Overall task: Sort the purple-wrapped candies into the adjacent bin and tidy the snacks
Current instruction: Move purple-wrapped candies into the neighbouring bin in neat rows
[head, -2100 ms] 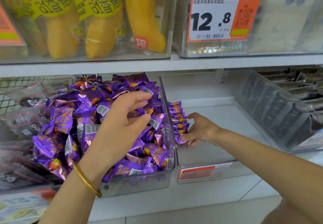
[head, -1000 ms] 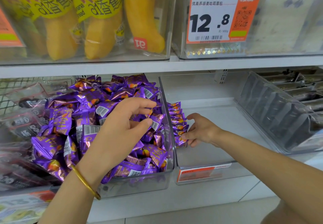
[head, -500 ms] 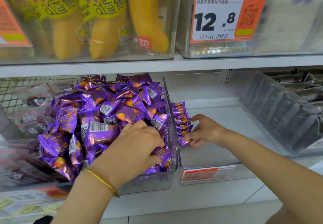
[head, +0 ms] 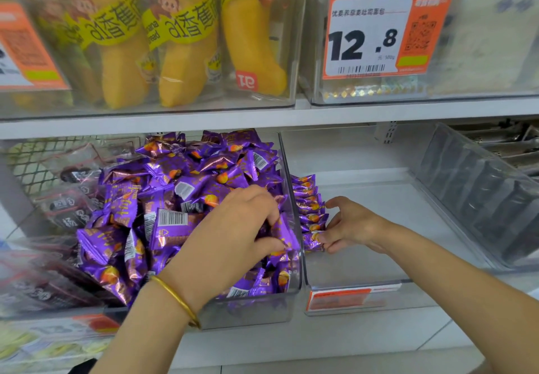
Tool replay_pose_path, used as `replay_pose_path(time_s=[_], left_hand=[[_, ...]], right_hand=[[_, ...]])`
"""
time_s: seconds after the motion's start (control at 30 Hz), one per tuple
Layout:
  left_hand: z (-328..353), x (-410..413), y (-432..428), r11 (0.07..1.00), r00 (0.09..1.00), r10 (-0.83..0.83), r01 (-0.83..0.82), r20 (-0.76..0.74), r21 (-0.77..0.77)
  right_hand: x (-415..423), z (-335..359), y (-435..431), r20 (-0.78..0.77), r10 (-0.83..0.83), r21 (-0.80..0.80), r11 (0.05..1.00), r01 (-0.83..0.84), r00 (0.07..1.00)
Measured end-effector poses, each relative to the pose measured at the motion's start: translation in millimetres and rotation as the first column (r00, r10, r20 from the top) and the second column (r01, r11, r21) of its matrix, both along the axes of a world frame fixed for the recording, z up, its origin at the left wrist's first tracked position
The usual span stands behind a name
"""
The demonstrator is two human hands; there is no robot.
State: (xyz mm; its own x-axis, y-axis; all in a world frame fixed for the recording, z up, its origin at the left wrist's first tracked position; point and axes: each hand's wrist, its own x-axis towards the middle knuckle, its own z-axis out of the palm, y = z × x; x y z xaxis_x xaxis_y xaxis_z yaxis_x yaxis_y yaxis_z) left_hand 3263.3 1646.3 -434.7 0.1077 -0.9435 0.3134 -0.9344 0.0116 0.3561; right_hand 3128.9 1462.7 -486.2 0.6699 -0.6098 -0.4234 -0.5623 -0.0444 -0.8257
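Purple-wrapped candies (head: 175, 198) fill the clear bin (head: 248, 312) under my left hand (head: 233, 233). Its fingers curl down into the heap and clamp on one candy (head: 284, 232) by the bin's right wall. Just past that wall, my right hand (head: 350, 225) sits in the adjacent bin (head: 364, 260). Its thumb is lifted apart, and its fingertips (head: 322, 238) touch the nearest of a row of candies (head: 309, 207) lined along the wall.
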Motion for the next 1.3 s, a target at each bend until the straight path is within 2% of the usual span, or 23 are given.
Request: replay_pose_path(time_s=[0.1,0.23,0.37,0.47,0.57,0.73,1.07,1.2,1.3], left_hand=[[2,4,-7,0.999,0.999,0.03,-0.029,-0.032,0.041],[1,10,-19,0.986,0.998,-0.049,0.056,-0.051,0.16],[5,8,-21,0.975,0.997,-0.051,0.061,-0.049,0.213],[12,6,-19,0.98,0.995,-0.067,0.08,-0.077,0.183],[15,9,-11,0.989,0.98,-0.068,0.092,-0.185,0.12],[14,10,1,0.999,0.937,0.012,0.0,-0.348,0.035],[30,10,16,0.999,0.824,-0.009,-0.011,-0.567,-0.031],[48,3,20,0.996,0.748,-0.075,0.02,-0.659,-0.09],[62,-17,7,0.987,0.715,-0.154,0.145,-0.682,-0.071]], right_hand=[[0,0,0,-0.005,0.009,-0.006,1.0,-0.01,1.0],[0,-1,0,-0.003,0.015,-0.015,1.0,-0.015,1.0],[1,0,0,0.011,0.03,-0.017,0.999,-0.03,0.999],[0,-1,0,0.021,0.034,-0.012,0.999,-0.034,0.999],[-1,1,0,0.024,0.041,-0.003,0.999,-0.041,0.999],[-2,1,0,0.035,0.038,0.001,0.999,-0.038,0.999],[-3,3,0,0.011,0.056,0.01,0.998,-0.056,0.998],[-3,3,-2,0.014,0.052,0.036,0.998,-0.052,0.999],[-2,-1,-7,0.022,0.008,0.139,0.99,-0.011,1.0]])
